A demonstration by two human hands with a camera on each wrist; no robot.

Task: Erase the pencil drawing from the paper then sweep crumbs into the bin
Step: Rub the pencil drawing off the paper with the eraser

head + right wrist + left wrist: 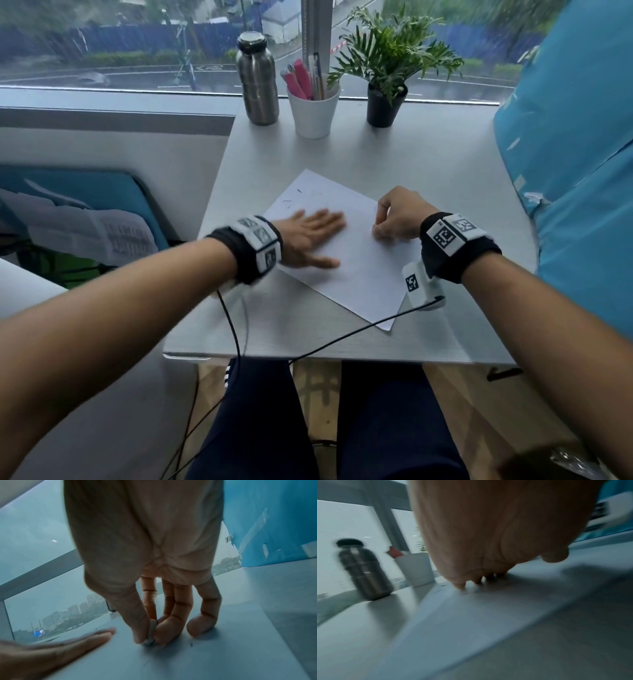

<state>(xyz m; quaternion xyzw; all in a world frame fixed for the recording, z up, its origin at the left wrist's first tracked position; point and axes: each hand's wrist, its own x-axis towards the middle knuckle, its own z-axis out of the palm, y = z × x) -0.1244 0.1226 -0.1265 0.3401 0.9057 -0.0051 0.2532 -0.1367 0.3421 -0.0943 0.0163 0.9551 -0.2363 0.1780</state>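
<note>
white paper (pixel 356 260) lies angled on the grey worktop (pixel 428 161). left hand (pixel 308 236) presses flat on it, fingers straight. right hand (pixel 399 216) pinches a small white eraser (pixel 151 632) against the sheet.

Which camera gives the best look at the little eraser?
The right wrist view: the white eraser sits pinched between the right hand's thumb and fingertips, touching the paper. The head view hides it behind curled fingers; the left wrist view misses it.
</note>
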